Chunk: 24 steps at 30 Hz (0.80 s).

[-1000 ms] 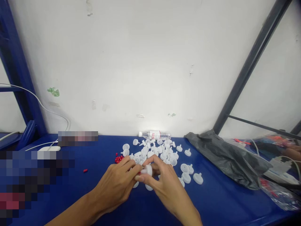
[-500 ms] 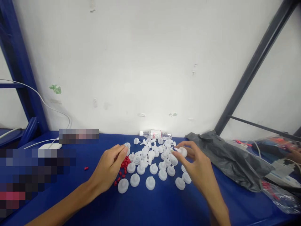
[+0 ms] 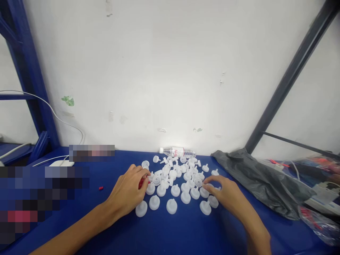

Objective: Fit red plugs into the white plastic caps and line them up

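Note:
My left hand (image 3: pixel 129 189) is curled over a heap of small red plastic pieces (image 3: pixel 142 181), with red showing between its thumb and fingers. How many it grips is hidden. My right hand (image 3: pixel 230 193) pinches at a white round plastic cap with a stem, partly covered by the fingers, at the right side of the pile. Many more such white caps (image 3: pixel 175 190) lie loosely between the hands, some stem up, others on their sides. Nearest the front is one white cap (image 3: pixel 171 206) standing apart.
A clear bottle (image 3: pixel 176 152) lies at the wall behind the pile. One loose red piece (image 3: pixel 101 188) is at left, by a white device (image 3: pixel 61 163) with cables. Dark grey plastic sheeting (image 3: pixel 265 184) and a clear bag (image 3: pixel 318 223) occupy the right side of the blue table (image 3: pixel 170 235).
The hands were together at a white cap, then parted. My right hand carried a white cap to the right, then came lower and nearer. My left hand moved left, then onto the red pieces.

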{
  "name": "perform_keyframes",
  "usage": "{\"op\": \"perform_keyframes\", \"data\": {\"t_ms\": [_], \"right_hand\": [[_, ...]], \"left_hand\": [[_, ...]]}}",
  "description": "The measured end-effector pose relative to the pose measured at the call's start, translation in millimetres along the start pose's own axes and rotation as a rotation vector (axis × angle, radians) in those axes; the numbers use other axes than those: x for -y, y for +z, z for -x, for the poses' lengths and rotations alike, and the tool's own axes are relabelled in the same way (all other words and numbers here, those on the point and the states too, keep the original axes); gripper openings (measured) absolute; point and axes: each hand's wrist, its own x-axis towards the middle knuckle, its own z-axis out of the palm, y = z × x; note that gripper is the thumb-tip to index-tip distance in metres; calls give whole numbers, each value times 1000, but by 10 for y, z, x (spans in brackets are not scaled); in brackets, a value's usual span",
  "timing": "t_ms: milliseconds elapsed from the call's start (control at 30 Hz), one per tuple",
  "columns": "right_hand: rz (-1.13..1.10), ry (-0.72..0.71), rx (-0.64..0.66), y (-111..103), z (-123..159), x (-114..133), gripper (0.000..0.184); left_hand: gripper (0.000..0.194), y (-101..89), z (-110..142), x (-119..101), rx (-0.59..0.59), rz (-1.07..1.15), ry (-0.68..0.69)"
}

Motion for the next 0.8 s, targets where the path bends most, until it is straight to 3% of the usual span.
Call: {"op": "perform_keyframes", "data": {"t_ms": [167, 333, 500, 600, 800], "right_hand": [[-5, -95, -58, -50, 37, 207, 23], [-116, -390, -47, 84, 274, 833, 25], [-147, -733, 208, 496, 542, 1428, 26], [-113, -744, 278, 629, 532, 1449, 21], [-12, -592, 156, 493, 382, 1205, 28]], "left_hand": [[31, -20, -28, 41, -64, 127, -48], [32, 22, -34, 114, -176, 255, -102], [32, 56, -59, 158, -271, 374, -98], [32, 61, -68, 160, -275, 433, -119], [31, 66, -46, 131, -286, 360, -92]]}}
